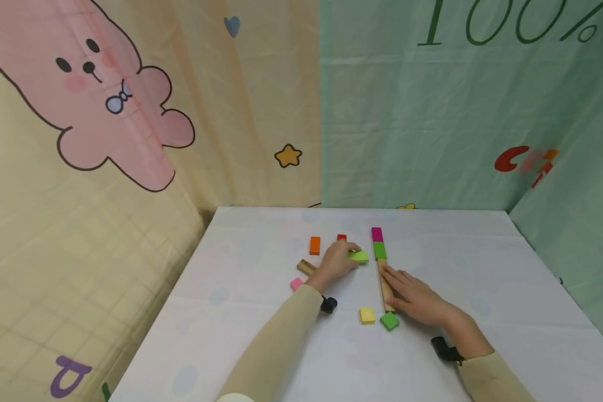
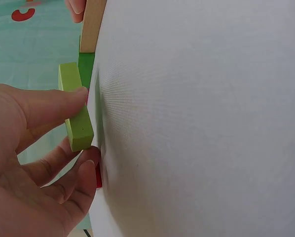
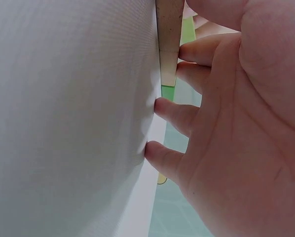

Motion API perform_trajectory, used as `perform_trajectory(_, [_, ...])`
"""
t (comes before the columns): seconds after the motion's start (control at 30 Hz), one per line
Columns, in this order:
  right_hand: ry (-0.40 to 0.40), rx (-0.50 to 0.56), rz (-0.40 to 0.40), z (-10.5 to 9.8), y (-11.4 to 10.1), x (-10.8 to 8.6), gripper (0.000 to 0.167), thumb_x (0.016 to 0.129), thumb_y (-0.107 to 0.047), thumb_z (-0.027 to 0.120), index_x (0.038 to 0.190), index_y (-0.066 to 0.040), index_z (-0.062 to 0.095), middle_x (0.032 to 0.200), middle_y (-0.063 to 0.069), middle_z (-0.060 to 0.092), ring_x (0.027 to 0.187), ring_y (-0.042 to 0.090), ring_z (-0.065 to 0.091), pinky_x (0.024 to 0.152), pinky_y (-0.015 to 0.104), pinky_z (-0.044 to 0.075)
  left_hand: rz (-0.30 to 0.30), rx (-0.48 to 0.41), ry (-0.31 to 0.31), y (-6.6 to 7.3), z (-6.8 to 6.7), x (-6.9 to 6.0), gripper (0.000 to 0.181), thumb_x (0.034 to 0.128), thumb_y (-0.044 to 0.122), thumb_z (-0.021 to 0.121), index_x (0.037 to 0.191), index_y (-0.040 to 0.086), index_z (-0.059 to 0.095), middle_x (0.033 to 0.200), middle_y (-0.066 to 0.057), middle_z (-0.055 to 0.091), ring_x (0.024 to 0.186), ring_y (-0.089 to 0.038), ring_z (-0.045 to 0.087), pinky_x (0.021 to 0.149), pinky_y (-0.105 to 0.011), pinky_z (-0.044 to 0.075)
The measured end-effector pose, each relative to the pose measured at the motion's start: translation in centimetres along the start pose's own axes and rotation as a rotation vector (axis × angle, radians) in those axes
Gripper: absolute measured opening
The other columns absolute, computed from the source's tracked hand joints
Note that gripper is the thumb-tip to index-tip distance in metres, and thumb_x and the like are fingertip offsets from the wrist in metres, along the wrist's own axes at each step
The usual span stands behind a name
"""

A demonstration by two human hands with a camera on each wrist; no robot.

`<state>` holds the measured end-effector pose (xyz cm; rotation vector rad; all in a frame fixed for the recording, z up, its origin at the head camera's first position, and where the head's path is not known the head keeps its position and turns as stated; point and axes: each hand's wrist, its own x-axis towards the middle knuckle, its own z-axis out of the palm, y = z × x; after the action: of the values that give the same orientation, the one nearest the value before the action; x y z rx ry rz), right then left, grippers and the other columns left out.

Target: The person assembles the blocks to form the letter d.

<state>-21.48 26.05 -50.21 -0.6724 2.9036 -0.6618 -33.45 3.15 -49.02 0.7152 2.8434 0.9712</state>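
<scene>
My left hand (image 1: 335,261) pinches a lime-green block (image 2: 78,131) between thumb and fingers, just above the table and left of a straight row of blocks. From the far end, that row has a magenta block (image 1: 377,234), a green block (image 1: 379,250) and a plain wooden length (image 1: 384,295). A seam crosses the wood in the right wrist view. My right hand (image 1: 416,297) lies along the row's right side, fingers extended; two fingertips touch the wooden length (image 3: 168,64) and two rest on the tablecloth. At the near end lies a turned green block (image 1: 389,321).
Left of the row, an orange block (image 1: 315,245), a partly hidden red block (image 1: 341,238), a wooden piece (image 1: 306,267) and a pink block (image 1: 296,283) surround my left hand. A yellow block (image 1: 367,316) lies nearer me. Fabric curtains (image 1: 261,111) stand behind the white table (image 1: 206,335).
</scene>
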Motion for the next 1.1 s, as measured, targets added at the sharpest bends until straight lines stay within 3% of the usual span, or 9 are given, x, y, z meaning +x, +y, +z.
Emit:
perform_trajectory(0.2, [-0.011,0.001,0.003,0.1,0.1,0.1,0.076,0.102,-0.046,0.056,0.161,-0.01,0.024,0.165,0.012,0.022,0.145,0.046,0.025,0.108,0.07,0.026,0.019,0.03,0.001,0.5,0.3,0.4,0.034,0.0859,0.006,0.079,0.12,0.01,0.075,0.115,-0.001,0.07,0.107,-0.016,0.059,0.096,-0.029,0.048])
perform_trajectory(0.47, [-0.007,0.0,0.003,0.0,0.0,0.1,0.075,0.102,-0.045,0.056,0.161,-0.01,0.024,0.165,0.012,0.023,0.145,0.046,0.026,0.108,0.069,0.027,0.02,0.136,0.005,0.8,1.0,1.2,0.031,0.0878,0.01,0.078,0.119,0.012,0.075,0.113,0.0,0.068,0.107,-0.017,0.056,0.097,-0.029,0.046])
perform_trajectory(0.6, [-0.001,-0.005,0.003,-0.1,0.0,0.2,0.075,0.101,-0.044,0.057,0.161,-0.01,0.024,0.165,0.012,0.023,0.145,0.046,0.026,0.107,0.07,0.027,0.021,0.169,0.01,1.0,1.0,1.7,0.03,0.0881,0.01,0.077,0.118,0.012,0.076,0.111,-0.002,0.067,0.102,-0.017,0.055,0.092,-0.027,0.047])
perform_trajectory(0.9, [-0.019,0.005,0.021,-0.1,0.0,0.6,0.076,0.101,-0.046,0.057,0.161,-0.013,0.024,0.166,0.011,0.021,0.146,0.047,0.024,0.108,0.07,0.025,-0.012,0.174,0.008,1.1,1.1,2.0,0.029,0.0865,0.012,0.078,0.115,0.015,0.077,0.106,-0.003,0.063,0.093,-0.016,0.052,0.083,-0.026,0.047])
perform_trajectory(1.1, [-0.024,0.01,0.03,-0.1,0.1,0.3,0.076,0.101,-0.045,0.057,0.161,-0.013,0.024,0.166,0.011,0.021,0.146,0.047,0.024,0.108,0.07,0.026,0.002,0.161,0.019,1.0,1.7,2.2,0.028,0.0866,0.012,0.076,0.114,0.015,0.077,0.11,-0.003,0.068,0.102,-0.019,0.056,0.089,-0.027,0.048])
